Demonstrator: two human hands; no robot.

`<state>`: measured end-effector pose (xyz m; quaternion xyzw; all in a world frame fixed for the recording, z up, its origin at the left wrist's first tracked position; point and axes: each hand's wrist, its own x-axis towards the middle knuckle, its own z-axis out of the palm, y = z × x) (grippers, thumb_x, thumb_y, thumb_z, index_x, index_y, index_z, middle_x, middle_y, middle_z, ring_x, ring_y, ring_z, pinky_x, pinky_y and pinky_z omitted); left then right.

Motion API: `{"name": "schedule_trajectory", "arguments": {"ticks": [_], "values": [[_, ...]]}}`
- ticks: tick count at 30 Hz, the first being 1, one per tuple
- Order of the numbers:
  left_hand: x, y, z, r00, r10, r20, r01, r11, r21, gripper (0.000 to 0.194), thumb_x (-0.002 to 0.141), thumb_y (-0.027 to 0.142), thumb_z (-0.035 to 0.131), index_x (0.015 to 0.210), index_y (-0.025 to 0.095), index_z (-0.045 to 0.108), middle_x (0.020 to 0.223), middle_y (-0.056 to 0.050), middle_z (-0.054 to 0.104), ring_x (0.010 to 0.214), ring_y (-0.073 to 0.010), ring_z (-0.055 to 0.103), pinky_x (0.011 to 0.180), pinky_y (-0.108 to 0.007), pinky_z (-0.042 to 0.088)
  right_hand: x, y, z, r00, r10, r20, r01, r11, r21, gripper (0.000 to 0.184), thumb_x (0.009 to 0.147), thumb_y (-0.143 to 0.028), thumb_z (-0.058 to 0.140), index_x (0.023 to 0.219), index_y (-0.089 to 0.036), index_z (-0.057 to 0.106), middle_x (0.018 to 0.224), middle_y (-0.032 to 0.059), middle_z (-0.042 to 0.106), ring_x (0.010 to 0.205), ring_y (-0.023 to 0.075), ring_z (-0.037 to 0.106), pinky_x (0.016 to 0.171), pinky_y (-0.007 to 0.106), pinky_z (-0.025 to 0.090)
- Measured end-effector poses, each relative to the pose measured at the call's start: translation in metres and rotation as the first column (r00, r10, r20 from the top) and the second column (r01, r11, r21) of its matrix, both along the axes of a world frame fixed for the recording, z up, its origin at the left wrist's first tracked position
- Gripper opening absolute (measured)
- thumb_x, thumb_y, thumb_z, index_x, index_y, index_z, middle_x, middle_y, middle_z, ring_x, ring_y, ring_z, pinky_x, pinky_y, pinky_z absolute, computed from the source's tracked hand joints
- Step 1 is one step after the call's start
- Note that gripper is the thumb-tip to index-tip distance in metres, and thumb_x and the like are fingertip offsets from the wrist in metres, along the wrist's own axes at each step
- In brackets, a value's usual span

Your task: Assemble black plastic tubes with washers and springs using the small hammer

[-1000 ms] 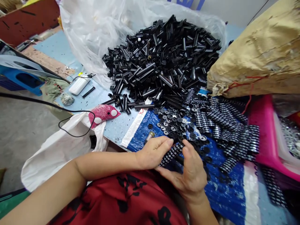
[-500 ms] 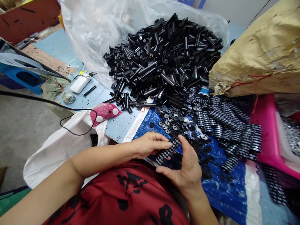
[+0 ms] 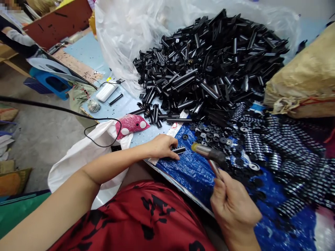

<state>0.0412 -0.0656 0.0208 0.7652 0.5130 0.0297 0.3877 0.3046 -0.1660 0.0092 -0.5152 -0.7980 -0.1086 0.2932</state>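
Over the blue sheet (image 3: pixel 193 174), left hand (image 3: pixel 163 146) gripping a dark tube (image 3: pixel 179 150), right hand (image 3: pixel 234 202) clenched round a hammer (image 3: pixel 208 152), number-like marks on black cylinders (image 3: pixel 291 207) too small to read.

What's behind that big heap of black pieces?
Crumpled, see-through plastic spreads behind the heap and along its left side. The surface right behind the heap is hidden, so I can't tell whether anything else lies there.
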Motion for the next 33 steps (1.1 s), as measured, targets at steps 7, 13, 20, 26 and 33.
{"name": "schedule_trajectory", "arguments": {"ticks": [7,13,20,26,33], "values": [[0.003,0.014,0.003,0.999,-0.033,0.003,0.033,0.998,-0.054,0.037,0.069,0.045,0.086,0.083,0.017,0.065,0.067,0.004,0.055,0.062,-0.0118,0.044,0.06,-0.026,0.025,-0.019,0.005,0.002,0.991,0.131,0.01,-0.131,0.99,-0.046,0.029,0.096,-0.022,0.054,0.121,-0.011,0.064,0.1,0.003,0.067,0.087,0.0031,0.056,0.082,0.016,0.04],[0.008,0.023,-0.001,0.992,-0.12,-0.027,0.118,0.99,-0.075,0.038,0.07,0.044,0.085,0.077,0.017,0.059,0.066,0.003,0.053,0.061,-0.0119,0.042,0.059,-0.027,0.025,-0.032,-0.005,-0.004,0.938,0.347,-0.019,-0.347,0.932,-0.108,0.031,0.093,-0.024,0.06,0.121,-0.011,0.063,0.091,0.0034,0.065,0.081,0.0039,0.055,0.081,0.019,0.04],[-0.018,0.01,0.026,0.986,-0.161,-0.051,0.162,0.987,0.014,0.02,0.074,0.031,0.073,0.077,0.018,0.057,0.065,0.001,0.052,0.058,-0.0131,0.039,0.057,-0.029,0.025,-0.009,-0.007,-0.008,0.939,0.328,-0.103,-0.339,0.932,-0.124,0.029,0.091,-0.018,0.06,0.119,-0.009,0.065,0.102,0.0041,0.067,0.088,0.0027,0.058,0.086,0.017,0.043],[-0.12,-0.009,0.086,0.959,-0.26,-0.114,0.227,0.943,-0.241,0.023,0.071,0.033,0.083,0.085,0.02,0.069,0.069,0.001,0.062,0.058,-0.0134,0.05,0.055,-0.025,0.031,0.015,-0.006,-0.023,0.995,0.098,-0.012,-0.098,0.992,-0.077,0.023,0.085,-0.031,0.071,0.102,-0.015,0.074,0.1,0.0006,0.069,0.089,0.0047,0.058,0.088,0.019,0.042],[-0.026,0.03,0.045,0.972,-0.04,-0.233,0.151,0.865,0.479,0.039,0.097,0.025,0.049,0.132,0.011,0.062,0.117,-0.017,0.067,0.107,-0.0267,0.061,0.092,-0.037,0.045,-0.001,-0.003,-0.025,0.995,0.069,-0.076,-0.076,0.992,-0.101,0.027,0.086,-0.033,0.07,0.107,-0.016,0.072,0.105,0.0034,0.067,0.099,0.0065,0.058,0.096,0.021,0.046]]}}
